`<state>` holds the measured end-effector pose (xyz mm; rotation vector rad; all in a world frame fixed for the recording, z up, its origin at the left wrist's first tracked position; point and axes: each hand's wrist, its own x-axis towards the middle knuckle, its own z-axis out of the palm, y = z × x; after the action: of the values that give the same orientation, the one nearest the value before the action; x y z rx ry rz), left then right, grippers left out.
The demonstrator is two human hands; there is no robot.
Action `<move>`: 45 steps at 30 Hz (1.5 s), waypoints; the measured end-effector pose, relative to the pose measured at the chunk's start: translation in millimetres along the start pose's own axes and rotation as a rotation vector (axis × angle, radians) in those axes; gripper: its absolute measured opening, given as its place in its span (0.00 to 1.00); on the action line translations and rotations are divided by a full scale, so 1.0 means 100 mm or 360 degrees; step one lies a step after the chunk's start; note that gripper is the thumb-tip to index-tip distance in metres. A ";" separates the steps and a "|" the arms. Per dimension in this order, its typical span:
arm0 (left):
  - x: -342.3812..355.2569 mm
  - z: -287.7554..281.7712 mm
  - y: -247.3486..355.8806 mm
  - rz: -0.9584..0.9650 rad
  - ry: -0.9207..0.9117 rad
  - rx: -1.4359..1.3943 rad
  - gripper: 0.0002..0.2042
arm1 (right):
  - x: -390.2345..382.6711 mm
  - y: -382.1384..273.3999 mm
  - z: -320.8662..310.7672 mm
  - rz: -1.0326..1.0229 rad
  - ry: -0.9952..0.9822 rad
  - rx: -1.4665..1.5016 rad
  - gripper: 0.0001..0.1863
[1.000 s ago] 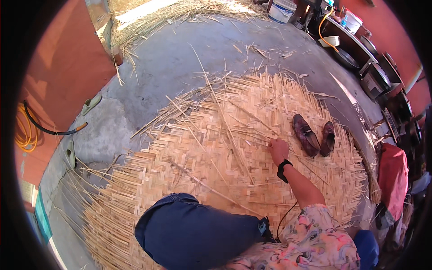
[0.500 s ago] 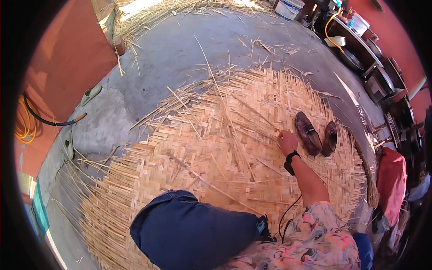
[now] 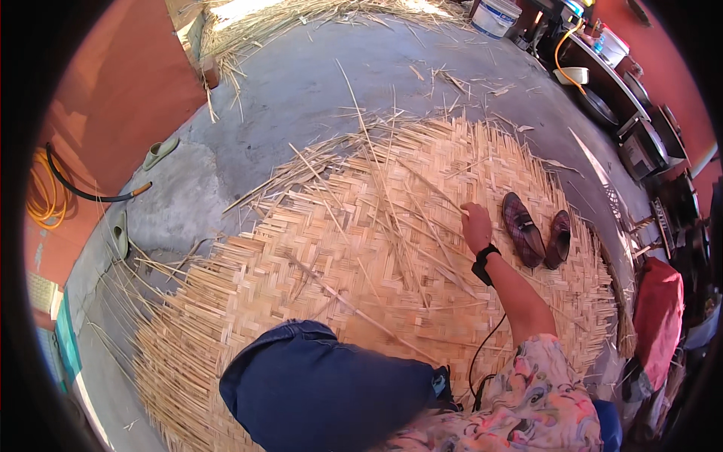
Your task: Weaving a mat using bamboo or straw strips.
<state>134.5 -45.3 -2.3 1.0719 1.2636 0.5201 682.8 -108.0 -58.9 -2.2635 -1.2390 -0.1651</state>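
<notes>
A large mat of flat, pale split reed strips [image 3: 331, 264] lies on the floor, woven in a zigzag pattern with loose ends along its edges. Over its right-hand part, my right hand [image 3: 477, 227] is closed with the fingers pinched at the end of a long thin reed strip [image 3: 429, 184], which slants up and left across the weave. A dark band circles my right wrist. More loose strips [image 3: 392, 218] lie across the middle of the mat. My left hand does not show; my bent knee in dark blue trousers [image 3: 324, 384] covers the near part.
A pair of dark checked shoes [image 3: 523, 230] stands on the mat right of my hand. Green slippers [image 3: 160, 154] are by the left wall, near an orange hose [image 3: 45, 200]. Straw litters the far floor; a white bucket [image 3: 495, 16] and cookware [image 3: 644, 147] stand along the right.
My right hand has shifted slightly away and to the left, farther from the shoes, with its fingertips at the strip's end. The whole view has moved a little.
</notes>
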 end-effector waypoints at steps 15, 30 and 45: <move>-0.15 -0.03 0.01 -0.0034 0.0082 -0.0011 0.15 | -0.47 -2.32 0.75 -0.0621 -0.1748 0.0372 0.18; -0.70 -0.51 0.94 0.0758 0.0386 -0.1038 0.12 | -0.95 -3.94 -0.44 -0.0808 -0.1426 0.1430 0.08; -0.84 -0.92 0.81 0.0779 0.0733 -0.2032 0.08 | -0.36 -5.73 -0.94 -0.2396 -0.1135 0.0384 0.06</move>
<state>43.7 -44.8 115.6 0.1216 0.7306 1.7215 212.8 59.8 239.2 -0.7256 -2.8659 0.2717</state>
